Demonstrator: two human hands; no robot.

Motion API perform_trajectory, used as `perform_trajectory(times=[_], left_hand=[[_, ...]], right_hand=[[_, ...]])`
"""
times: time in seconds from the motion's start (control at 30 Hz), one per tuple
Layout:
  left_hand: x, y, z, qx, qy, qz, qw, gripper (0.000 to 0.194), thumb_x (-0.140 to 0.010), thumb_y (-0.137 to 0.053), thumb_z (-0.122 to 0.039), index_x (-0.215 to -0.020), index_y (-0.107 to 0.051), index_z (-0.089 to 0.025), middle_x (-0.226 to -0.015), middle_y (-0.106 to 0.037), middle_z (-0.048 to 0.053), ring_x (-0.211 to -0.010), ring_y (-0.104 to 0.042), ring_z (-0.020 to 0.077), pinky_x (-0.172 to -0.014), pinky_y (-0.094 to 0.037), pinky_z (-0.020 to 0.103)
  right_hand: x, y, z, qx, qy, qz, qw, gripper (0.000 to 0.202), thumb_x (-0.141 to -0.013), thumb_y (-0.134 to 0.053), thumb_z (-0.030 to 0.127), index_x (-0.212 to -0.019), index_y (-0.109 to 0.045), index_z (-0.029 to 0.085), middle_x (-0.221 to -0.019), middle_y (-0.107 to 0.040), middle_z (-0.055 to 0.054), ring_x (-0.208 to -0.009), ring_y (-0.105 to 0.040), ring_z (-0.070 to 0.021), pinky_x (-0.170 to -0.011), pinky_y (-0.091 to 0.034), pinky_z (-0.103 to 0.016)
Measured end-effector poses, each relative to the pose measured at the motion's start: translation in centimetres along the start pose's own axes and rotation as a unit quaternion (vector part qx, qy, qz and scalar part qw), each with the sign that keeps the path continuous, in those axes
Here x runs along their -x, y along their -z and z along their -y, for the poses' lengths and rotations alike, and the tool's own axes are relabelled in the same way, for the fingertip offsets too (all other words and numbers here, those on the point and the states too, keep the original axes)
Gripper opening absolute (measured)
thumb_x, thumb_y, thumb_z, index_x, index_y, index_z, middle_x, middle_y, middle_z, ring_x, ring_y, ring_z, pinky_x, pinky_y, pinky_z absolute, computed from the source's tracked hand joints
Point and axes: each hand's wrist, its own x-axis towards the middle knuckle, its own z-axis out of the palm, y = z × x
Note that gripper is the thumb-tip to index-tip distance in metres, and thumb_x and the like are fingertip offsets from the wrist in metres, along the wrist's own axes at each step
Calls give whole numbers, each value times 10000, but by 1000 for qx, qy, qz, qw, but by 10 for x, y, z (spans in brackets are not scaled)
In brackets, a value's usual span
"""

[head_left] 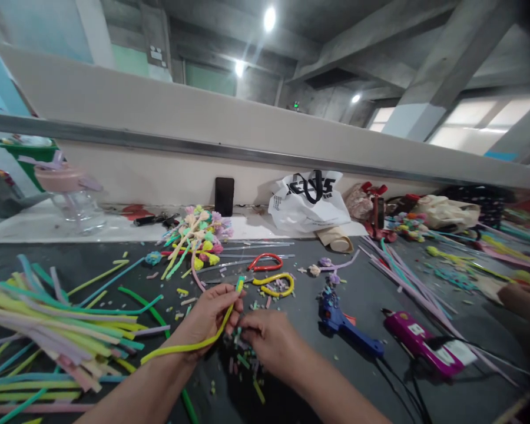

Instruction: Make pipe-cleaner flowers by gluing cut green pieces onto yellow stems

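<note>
The left hand [212, 311] pinches a yellow strip [189, 347], its tail draped over the wrist, probably to steady the upper end. Just beside it the right hand [269, 341] curls, whether on anything I can't tell; beyond both, scissors [269, 279] lie within reach.

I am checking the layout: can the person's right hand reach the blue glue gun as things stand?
Probably yes. The blue glue gun lies on the table to the right of the right hand, and no large thing shows between them.
</note>
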Motion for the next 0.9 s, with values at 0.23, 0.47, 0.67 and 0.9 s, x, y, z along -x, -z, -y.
perform_trajectory(times=[0.23,0.47,0.67,0.9], left_hand=[[0,-2,1,-12,19,22,1000,184,-719,-607,-302,-753,-553,-130,-588,-548,-9,-392,-463,58,-286,-344,136],[0,-9,-4,-31,55,12,998,202,-703,-617,-324,-703,-528,-143,-563,-552,-18,-337,-454,56,-263,-358,147],[0,-8,-1,-45,52,10,998,204,-705,-623,-318,-760,-562,-131,-657,-576,2,-403,-500,64,-285,-390,145],[-3,-3,4,-20,55,9,998,172,-701,-643,-270,-753,-576,-121,-643,-593,18,-499,-573,80,-449,-470,157]], right_hand=[[0,-9,-13,-85,-60,-81,991,112,-712,-558,152,-633,-624,196,-648,-643,30,-604,-556,-105,-574,-373,-181],[0,3,-18,-367,-187,-93,907,63,-641,-580,226,-670,-589,171,-552,-527,59,-459,-460,-75,-473,-382,-181],[-2,5,-18,-313,-189,-159,917,91,-588,-611,184,-572,-524,163,-517,-478,63,-494,-425,-79,-482,-338,-182],[1,5,-12,-319,-161,-138,924,71,-644,-603,232,-646,-619,163,-564,-563,38,-451,-478,-77,-453,-365,-187]])
